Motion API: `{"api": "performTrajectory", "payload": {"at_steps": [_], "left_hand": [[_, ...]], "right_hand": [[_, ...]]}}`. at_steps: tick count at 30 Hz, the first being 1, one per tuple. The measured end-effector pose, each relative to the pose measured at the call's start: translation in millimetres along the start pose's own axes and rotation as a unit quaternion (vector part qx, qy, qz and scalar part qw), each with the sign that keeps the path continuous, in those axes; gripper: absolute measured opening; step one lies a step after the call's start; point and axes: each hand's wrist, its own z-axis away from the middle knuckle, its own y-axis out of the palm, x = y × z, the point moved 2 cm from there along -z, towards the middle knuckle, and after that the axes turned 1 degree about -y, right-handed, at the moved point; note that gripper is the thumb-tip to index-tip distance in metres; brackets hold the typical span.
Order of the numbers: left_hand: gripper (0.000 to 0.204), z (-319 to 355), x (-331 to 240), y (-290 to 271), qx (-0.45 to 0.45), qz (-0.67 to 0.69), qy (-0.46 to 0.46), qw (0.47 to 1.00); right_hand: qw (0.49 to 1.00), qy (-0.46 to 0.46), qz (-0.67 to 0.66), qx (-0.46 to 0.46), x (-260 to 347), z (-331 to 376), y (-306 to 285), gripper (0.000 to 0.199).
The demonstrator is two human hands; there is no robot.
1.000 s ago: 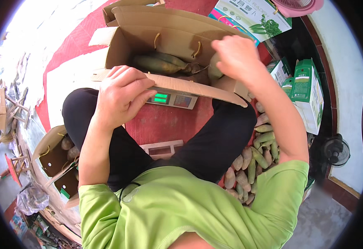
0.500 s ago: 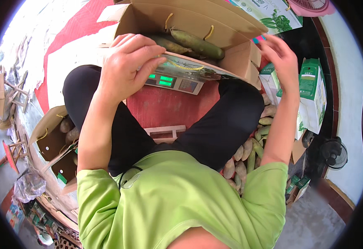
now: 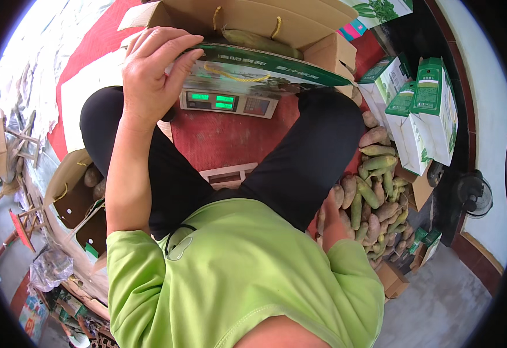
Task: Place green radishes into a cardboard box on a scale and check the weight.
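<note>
My left hand (image 3: 158,72) grips the near flap of an open cardboard box (image 3: 317,52), its thumb over the edge and its fingers behind. The flap's green printed side with a yellow cord handle faces me. Inside the box lies a long green radish (image 3: 259,42); the flap hides what is below it. Under the box sits a digital scale (image 3: 228,104) with lit green displays. Down beside my right thigh, my right hand (image 3: 335,220) reaches to a heap of green and pinkish-brown root vegetables (image 3: 375,197). Its fingers are hidden by the thigh.
Green-and-white cartons (image 3: 433,110) stand at the right, with a black fan (image 3: 474,194) beyond the heap. Another open box (image 3: 71,203) holding vegetables is by my left knee. A low wooden stool (image 3: 227,176) sits between my legs.
My right hand has left the box's right side and dropped to the vegetable heap. My left hand still grips the flap, which now leans closer, showing its printed side.
</note>
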Motion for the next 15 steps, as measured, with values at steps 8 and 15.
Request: {"api": "performTrajectory", "payload": {"at_steps": [8, 15], "left_hand": [[0.015, 2, 3, -4, -0.021, -0.035, 0.003, 0.999], [0.017, 2, -4, -2, -0.010, -0.015, -0.036, 0.999]], "right_hand": [[0.980, 0.042, -0.181, 0.074, -9, 128, 49, 0.028], [0.924, 0.128, -0.344, 0.110, 22, 100, 94, 0.034]]}}
